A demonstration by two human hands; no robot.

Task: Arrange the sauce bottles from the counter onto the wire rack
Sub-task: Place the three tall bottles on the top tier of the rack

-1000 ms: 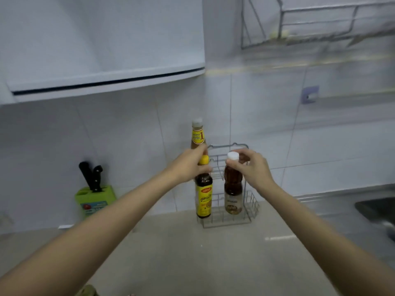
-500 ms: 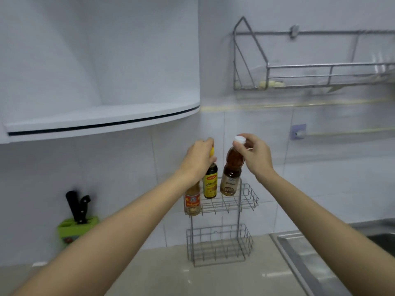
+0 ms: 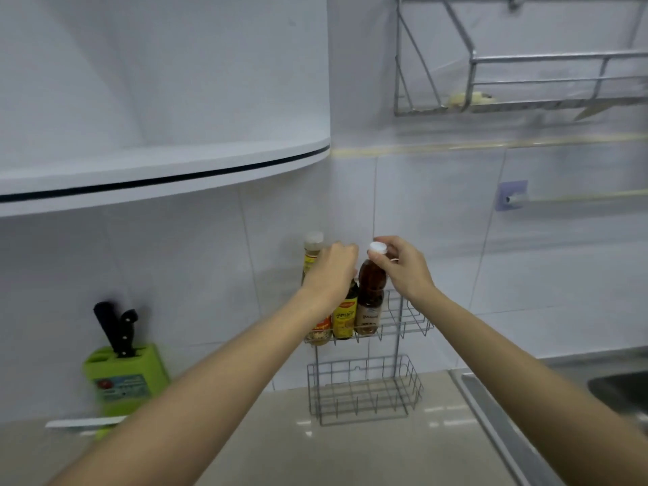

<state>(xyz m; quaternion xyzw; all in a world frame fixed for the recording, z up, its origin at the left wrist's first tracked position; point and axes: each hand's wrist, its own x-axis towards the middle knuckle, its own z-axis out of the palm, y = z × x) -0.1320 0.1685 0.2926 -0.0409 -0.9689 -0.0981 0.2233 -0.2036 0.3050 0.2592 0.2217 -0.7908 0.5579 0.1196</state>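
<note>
My left hand (image 3: 331, 271) grips the yellow-labelled dark sauce bottle (image 3: 345, 315) and my right hand (image 3: 403, 266) holds the white cap of the brown sauce bottle (image 3: 371, 296), both standing in the upper basket of the grey wire rack (image 3: 408, 322)

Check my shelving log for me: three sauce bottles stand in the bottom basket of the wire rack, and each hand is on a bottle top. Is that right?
Not quite. The head view shows the three bottles in the top basket of the wire rack; the bottom basket holds nothing. The rest holds: the left hand and right hand are each on a bottle top.
</note>
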